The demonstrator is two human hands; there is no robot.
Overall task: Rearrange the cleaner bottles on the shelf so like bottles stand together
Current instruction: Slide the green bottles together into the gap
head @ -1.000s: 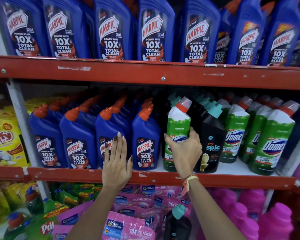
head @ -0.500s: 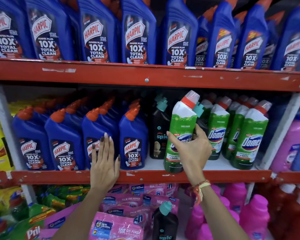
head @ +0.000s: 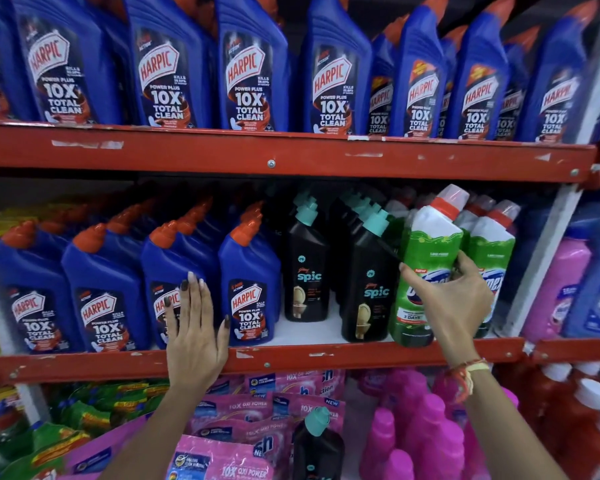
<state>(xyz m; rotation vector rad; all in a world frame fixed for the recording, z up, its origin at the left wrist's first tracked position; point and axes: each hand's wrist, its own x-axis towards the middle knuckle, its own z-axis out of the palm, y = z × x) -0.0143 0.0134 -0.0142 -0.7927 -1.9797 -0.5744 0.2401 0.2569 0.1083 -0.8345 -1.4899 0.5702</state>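
My right hand grips a green Domex bottle with a white shoulder and red cap. The bottle tilts right, its base near the front edge of the middle shelf, in front of other green Domex bottles. Left of it stand two rows of black Spic bottles with teal caps. Blue Harpic bottles fill the left part of the shelf. My left hand lies flat, fingers apart, against a Harpic bottle and the red shelf lip.
Large blue Harpic bottles crowd the top shelf. Below are pink pouches, pink bottles, red bottles and one black Spic bottle. A white upright bounds the shelf on the right; pink and blue bottles stand beyond it.
My right hand has carried the green Domex bottle rightward, from left of the front black Spic bottle to the green group. My left hand has stayed on the shelf lip.
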